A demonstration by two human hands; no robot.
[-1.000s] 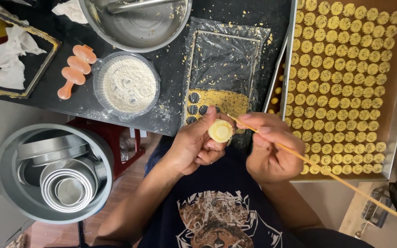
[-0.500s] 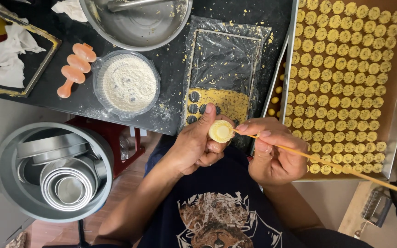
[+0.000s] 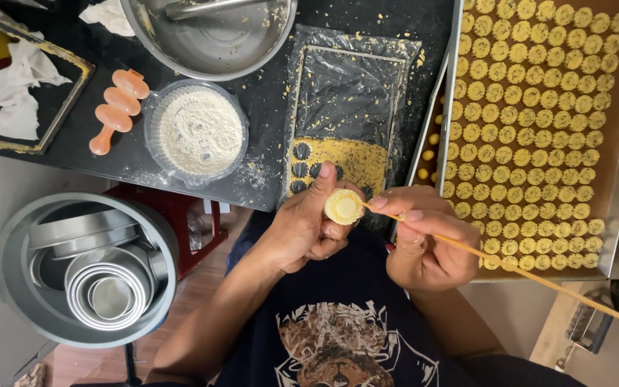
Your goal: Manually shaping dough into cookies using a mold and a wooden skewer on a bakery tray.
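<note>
Dark counter (image 3: 266,154); skewer (image 3: 510,265) lower (slightly)

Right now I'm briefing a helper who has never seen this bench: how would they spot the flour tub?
Start at the big steel mixing bowl at the top of the black worktop. Just below it stands the flour tub, a round clear container of white powder. The orange moulding tool lies to its left, and nothing else there is round, clear and full of white.
</note>
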